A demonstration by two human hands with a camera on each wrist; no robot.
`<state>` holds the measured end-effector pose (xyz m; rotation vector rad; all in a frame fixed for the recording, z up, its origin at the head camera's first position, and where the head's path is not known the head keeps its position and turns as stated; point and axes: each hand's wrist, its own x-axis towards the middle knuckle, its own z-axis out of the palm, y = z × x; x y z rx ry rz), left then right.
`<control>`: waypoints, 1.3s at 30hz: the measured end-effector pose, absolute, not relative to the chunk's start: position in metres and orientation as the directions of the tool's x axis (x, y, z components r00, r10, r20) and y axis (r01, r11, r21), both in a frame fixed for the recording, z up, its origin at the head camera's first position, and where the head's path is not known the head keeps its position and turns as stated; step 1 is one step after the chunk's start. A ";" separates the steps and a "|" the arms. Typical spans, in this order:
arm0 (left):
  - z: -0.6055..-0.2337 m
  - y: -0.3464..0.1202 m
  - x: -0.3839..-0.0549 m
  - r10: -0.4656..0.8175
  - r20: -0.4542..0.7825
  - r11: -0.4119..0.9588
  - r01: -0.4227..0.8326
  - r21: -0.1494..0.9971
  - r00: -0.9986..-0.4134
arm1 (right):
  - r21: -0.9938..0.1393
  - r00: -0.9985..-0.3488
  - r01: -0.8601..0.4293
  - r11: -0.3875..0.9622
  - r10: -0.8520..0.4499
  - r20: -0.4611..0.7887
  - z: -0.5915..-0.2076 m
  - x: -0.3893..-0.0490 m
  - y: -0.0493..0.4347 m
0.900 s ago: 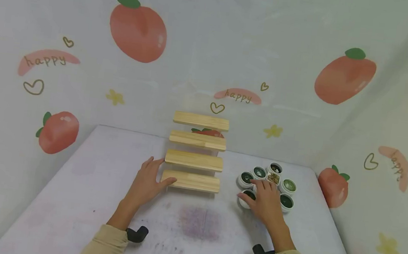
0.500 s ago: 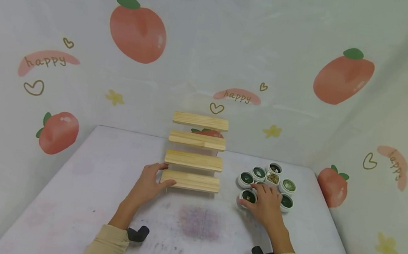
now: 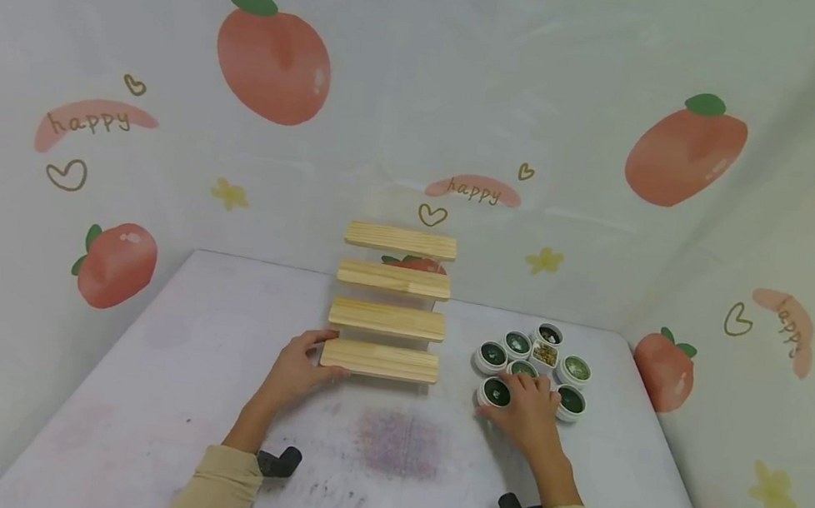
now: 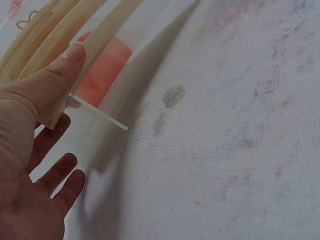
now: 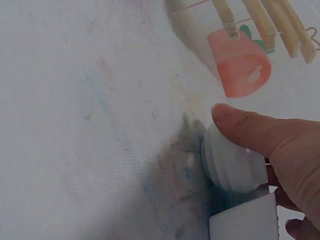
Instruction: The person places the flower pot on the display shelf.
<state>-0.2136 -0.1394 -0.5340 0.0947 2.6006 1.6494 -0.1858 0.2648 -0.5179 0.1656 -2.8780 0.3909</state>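
A small stepped rack of pale wooden boards (image 3: 386, 319) on clear side panels stands at the back of the table. My left hand (image 3: 293, 373) pinches the left end of its lowest board (image 3: 383, 361); in the left wrist view the thumb lies against the board, with the other fingers lower down. Over on the right, my right hand (image 3: 531, 415) grips a small white round pot (image 3: 495, 392) with a dark green middle. The right wrist view shows the thumb on this pot's ribbed side (image 5: 232, 162); the far fingers are partly hidden.
Several similar white pots cluster around the right hand, including a light green one (image 3: 576, 370) and a square one with brownish contents (image 3: 544, 354). A white straight-sided pot (image 5: 245, 220) sits close by in the right wrist view. A fruit-printed cloth (image 3: 586, 73) hangs behind.
The left fingers have come down from beside the second-lowest board and closed on the lowest one. My right thumb and fingers have drawn in around the front pot, which has stayed in place.
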 end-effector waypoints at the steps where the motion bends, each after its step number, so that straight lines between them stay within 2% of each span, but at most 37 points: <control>1: -0.535 -0.140 -0.214 0.085 -0.017 0.418 0.020 0.908 -0.996 | -0.247 -0.966 -0.143 0.958 -0.081 0.247 -0.518 -0.186 0.264; 12: -0.540 -0.141 -0.214 0.090 -0.014 0.355 0.019 0.935 -0.996 | -0.253 -0.956 -0.156 0.955 -0.081 0.282 -0.517 -0.185 0.261; 16: -0.541 -0.140 -0.212 0.089 -0.032 0.352 0.001 0.936 -0.996 | -0.271 -0.937 -0.198 0.942 -0.101 0.333 -0.513 -0.183 0.256; 21: -0.540 -0.140 -0.210 0.090 -0.037 0.315 -0.007 0.949 -0.995 | -0.370 -0.915 -0.262 0.891 -0.108 0.388 -0.502 -0.186 0.246; 28: -0.542 -0.139 -0.211 0.084 -0.031 0.291 -0.006 0.957 -0.996 | -0.607 -0.954 -0.257 0.752 -0.100 0.281 -0.481 -0.197 0.229; 39: -0.545 -0.140 -0.213 0.068 -0.015 0.311 0.006 0.950 -0.998 | -0.655 -0.933 -0.348 0.671 -0.182 0.309 -0.435 -0.212 0.194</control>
